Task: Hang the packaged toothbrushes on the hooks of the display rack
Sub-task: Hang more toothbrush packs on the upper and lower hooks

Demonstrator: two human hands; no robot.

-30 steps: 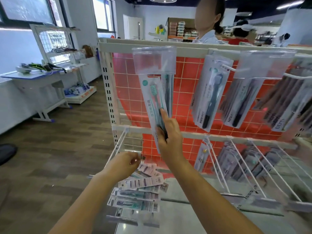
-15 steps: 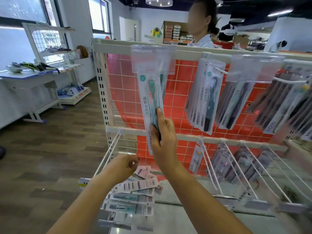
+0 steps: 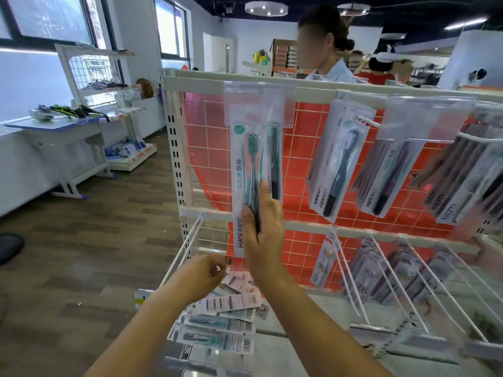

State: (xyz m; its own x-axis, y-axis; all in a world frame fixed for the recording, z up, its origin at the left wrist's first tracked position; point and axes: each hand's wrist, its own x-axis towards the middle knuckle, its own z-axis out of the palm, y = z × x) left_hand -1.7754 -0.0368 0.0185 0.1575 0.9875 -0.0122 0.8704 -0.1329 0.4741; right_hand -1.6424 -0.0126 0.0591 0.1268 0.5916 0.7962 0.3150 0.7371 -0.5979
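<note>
Packs of toothbrushes fan from the pinching left hand; right hand pinches a teal pack — display rack, wood floor.

floor: wood planks | left: white table, windows | ceiling: round lamps

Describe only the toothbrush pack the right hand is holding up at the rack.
The toothbrush pack is a long, narrow, clear-fronted card with white backing, green Chinese lettering and "Hane" near the bottom. A teal-bristled brush shows inside. It hangs upright, top behind a clear plastic label holder. The right hand pinches its lower half.
</note>
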